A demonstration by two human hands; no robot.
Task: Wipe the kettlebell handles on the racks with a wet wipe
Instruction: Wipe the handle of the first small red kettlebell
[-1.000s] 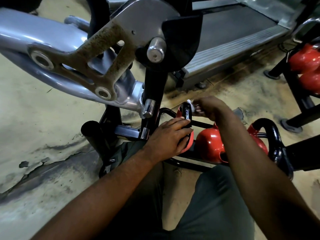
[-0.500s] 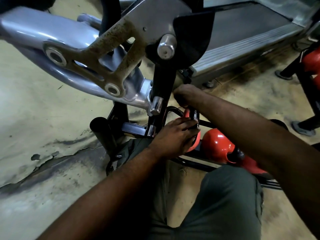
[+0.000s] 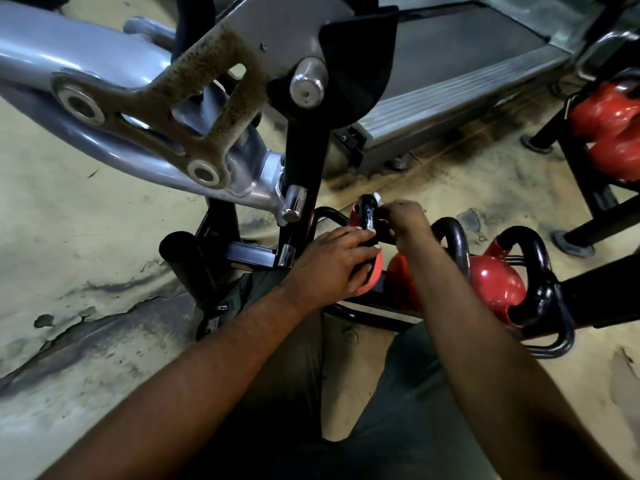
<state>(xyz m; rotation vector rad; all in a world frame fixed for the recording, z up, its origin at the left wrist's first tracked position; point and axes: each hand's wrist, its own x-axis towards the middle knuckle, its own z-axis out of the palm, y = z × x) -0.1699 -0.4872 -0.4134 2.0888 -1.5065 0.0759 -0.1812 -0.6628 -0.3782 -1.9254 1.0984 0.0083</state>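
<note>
Three red kettlebells with black handles sit on a low black rack (image 3: 367,315) in front of my knees. My left hand (image 3: 332,263) lies over the leftmost kettlebell (image 3: 372,275), fingers curled round its red body below the handle. Its black handle (image 3: 367,216) stands upright and looks wet. My right hand (image 3: 403,220) pinches a white wet wipe (image 3: 378,199) against the right side of that handle; only a small corner of the wipe shows. The middle kettlebell (image 3: 403,282) is partly hidden by my right forearm. The right one (image 3: 495,285) lies tilted.
A grey gym machine arm (image 3: 114,109) and its black post (image 3: 301,174) hang close above the rack on the left. A treadmill deck (image 3: 450,74) runs behind. A second rack (image 3: 595,188) with red kettlebells (image 3: 609,112) stands at the right. The floor (image 3: 86,271) is worn.
My right hand has come down from over the top of the handle to its right side, and its forearm has swung clear of the two kettlebells on the right. The left hand stayed put.
</note>
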